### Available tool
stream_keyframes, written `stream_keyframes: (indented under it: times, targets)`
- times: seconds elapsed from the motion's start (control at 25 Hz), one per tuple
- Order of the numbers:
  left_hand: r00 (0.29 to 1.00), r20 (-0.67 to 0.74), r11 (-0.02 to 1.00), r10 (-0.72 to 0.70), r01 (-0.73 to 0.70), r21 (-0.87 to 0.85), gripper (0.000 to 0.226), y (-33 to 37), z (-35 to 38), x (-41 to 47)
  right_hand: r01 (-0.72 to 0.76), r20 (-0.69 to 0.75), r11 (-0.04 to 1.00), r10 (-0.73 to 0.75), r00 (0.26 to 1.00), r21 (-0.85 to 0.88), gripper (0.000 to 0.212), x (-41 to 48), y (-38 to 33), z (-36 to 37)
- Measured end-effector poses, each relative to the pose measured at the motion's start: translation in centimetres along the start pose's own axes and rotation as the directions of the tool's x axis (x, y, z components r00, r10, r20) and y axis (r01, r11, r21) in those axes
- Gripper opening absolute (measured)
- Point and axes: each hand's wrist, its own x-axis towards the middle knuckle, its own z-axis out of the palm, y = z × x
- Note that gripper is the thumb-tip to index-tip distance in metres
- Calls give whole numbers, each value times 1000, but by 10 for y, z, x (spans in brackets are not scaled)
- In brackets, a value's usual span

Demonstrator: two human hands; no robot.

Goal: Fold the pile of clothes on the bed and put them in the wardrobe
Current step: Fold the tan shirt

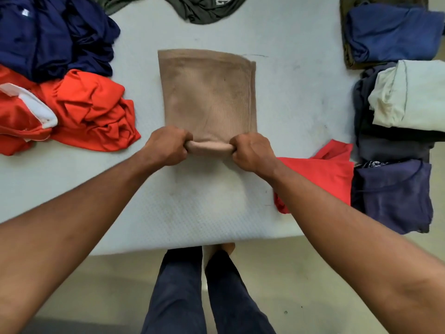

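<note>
A tan ribbed garment (207, 92) lies folded into a narrow strip in the middle of the white bed (197, 213). Its near end is rolled up. My left hand (168, 145) grips the left side of that roll and my right hand (250, 150) grips the right side, fingers curled round the fabric. Unfolded clothes lie at the left: a crumpled orange garment (91, 116) and a dark blue one (55, 37). An olive green garment (204, 8) lies at the far edge.
Folded clothes are stacked along the right: a blue piece (390, 32), a pale green piece (409, 95) on dark grey ones, a purple piece (390, 196) and a red piece (322, 174). The bed's near edge runs just in front of my legs (204, 297).
</note>
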Motion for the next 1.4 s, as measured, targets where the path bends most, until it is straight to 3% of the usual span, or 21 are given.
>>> stream_keyframes:
  times: [0.12,0.2,0.28,0.4,0.52,0.6,0.8,0.88,1.0,1.12,1.2,1.24,1.32,1.4]
  targets:
    - [980,197,969,-15,63,-238,4,13,4,-40,10,179,998,-22,984,65,17,-41,-4,9]
    - [940,339,856,18,160,-491,13,22,22,-75,-18,380,982,-56,923,189,17,-73,1,18]
    - [936,353,785,2,217,-581,18,21,46,-99,-6,428,966,-108,897,258,20,-93,7,22]
    - [974,193,703,-117,218,-677,26,9,53,-88,-94,299,931,-17,954,352,9,-75,12,11]
    - [961,24,592,-274,188,-784,26,-5,32,-50,-65,56,926,48,997,373,21,-30,14,-15]
    - [934,-71,577,-351,157,-802,24,-15,16,-28,-73,-17,912,88,996,404,29,-2,16,-32]
    - [902,-217,688,-374,112,-717,40,-23,1,5,-116,-42,850,160,986,514,38,44,26,-33]
    - [849,-393,808,-352,64,-586,46,-28,7,6,-113,-71,873,166,984,474,38,52,31,-17]
    - [802,-558,944,-214,23,-329,52,-23,14,-4,-129,-340,956,217,915,263,35,42,33,2]
    - [843,-529,983,93,-164,-88,53,6,33,-17,10,-600,979,117,791,205,35,16,2,20]
    - [894,-419,987,157,-156,38,58,19,57,-23,125,-527,980,-25,850,155,44,3,-23,48]
    - [923,-366,993,117,-102,61,62,19,70,-24,93,-440,990,-36,897,108,51,-1,-30,63]
    - [948,-317,998,32,-11,67,68,11,90,-17,-39,-356,998,51,933,41,59,4,-21,86]
    - [955,-295,996,-13,38,80,75,5,98,-7,-130,-315,988,150,937,84,64,14,-1,95]
